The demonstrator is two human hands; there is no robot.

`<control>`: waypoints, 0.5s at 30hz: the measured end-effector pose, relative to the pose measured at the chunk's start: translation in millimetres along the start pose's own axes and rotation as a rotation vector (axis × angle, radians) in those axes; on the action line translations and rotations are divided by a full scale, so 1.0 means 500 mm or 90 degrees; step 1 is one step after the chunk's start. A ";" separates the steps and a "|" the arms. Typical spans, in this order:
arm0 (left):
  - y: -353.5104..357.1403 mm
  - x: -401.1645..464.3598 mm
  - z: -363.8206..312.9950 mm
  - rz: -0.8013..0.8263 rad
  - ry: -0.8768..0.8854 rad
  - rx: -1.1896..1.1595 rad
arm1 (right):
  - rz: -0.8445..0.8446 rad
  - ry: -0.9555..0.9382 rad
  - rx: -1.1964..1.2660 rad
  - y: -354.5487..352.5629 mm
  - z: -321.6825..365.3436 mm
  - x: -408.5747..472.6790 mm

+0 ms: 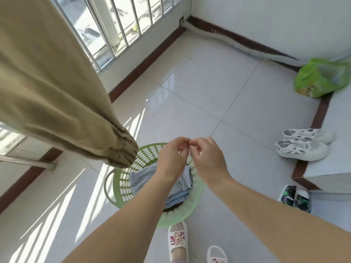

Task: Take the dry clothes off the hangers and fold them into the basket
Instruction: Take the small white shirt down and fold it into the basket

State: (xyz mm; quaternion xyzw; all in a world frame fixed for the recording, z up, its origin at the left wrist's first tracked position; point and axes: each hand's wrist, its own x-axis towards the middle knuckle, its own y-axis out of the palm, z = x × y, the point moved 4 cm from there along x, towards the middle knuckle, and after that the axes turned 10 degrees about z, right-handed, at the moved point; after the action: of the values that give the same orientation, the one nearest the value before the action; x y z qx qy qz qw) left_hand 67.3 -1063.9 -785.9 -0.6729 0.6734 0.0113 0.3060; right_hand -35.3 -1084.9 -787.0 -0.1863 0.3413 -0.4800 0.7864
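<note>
A green perforated laundry basket stands on the tiled floor below my arms, with folded light blue clothes inside. Above the basket, my left hand and my right hand meet fingertip to fingertip and pinch a tiny reddish object between them; what it is cannot be made out. Tan trousers hang from above at the left, the gathered cuff ending just left of the basket rim. No hanger is in view.
Barred window at the back left. White sneakers and a green bag lie at the right by a raised white ledge. Patterned shoes sit lower right. My slippered feet stand in front of the basket.
</note>
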 end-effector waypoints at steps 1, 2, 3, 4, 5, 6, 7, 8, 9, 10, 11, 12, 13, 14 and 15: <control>-0.002 -0.005 -0.018 -0.010 0.012 -0.003 | -0.011 -0.008 0.012 -0.017 0.007 -0.006; -0.005 -0.015 -0.046 -0.022 0.025 -0.007 | -0.021 -0.016 0.019 -0.043 0.019 -0.017; -0.001 -0.023 -0.063 -0.030 0.038 -0.015 | -0.034 -0.023 0.026 -0.060 0.025 -0.026; 0.000 -0.035 -0.092 -0.040 0.057 -0.033 | -0.048 -0.032 0.036 -0.088 0.035 -0.038; 0.003 -0.048 -0.117 -0.050 0.075 -0.054 | -0.062 -0.047 0.048 -0.112 0.044 -0.051; 0.004 -0.062 -0.148 -0.063 0.093 -0.080 | -0.070 -0.062 0.061 -0.143 0.056 -0.066; 0.004 -0.069 -0.164 -0.075 0.106 -0.101 | -0.077 -0.074 0.072 -0.161 0.065 -0.074; 0.003 -0.080 -0.188 -0.088 0.122 -0.115 | -0.079 -0.087 0.077 -0.185 0.077 -0.084; 0.003 -0.093 -0.210 -0.101 0.136 -0.126 | -0.084 -0.099 0.076 -0.209 0.090 -0.097; 0.002 -0.107 -0.231 -0.108 0.150 -0.141 | -0.088 -0.107 0.073 -0.230 0.102 -0.110; 0.004 -0.127 -0.263 -0.116 0.168 -0.159 | -0.102 -0.118 0.071 -0.261 0.116 -0.133; 0.002 -0.143 -0.287 -0.128 0.184 -0.175 | -0.112 -0.135 0.071 -0.284 0.131 -0.149; -0.002 -0.159 -0.315 -0.144 0.201 -0.184 | -0.124 -0.156 0.073 -0.308 0.149 -0.164; -0.006 -0.174 -0.344 -0.158 0.220 -0.190 | -0.137 -0.178 0.072 -0.333 0.167 -0.180; -0.013 -0.189 -0.373 -0.167 0.240 -0.192 | -0.152 -0.198 0.072 -0.357 0.185 -0.196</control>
State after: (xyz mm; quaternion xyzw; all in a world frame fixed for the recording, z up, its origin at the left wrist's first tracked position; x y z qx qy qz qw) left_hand -9.7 -1059.0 -591.6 -0.7828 0.6160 -0.0535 0.0704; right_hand -111.2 -1085.5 -576.4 -0.2527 0.1639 -0.5538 0.7763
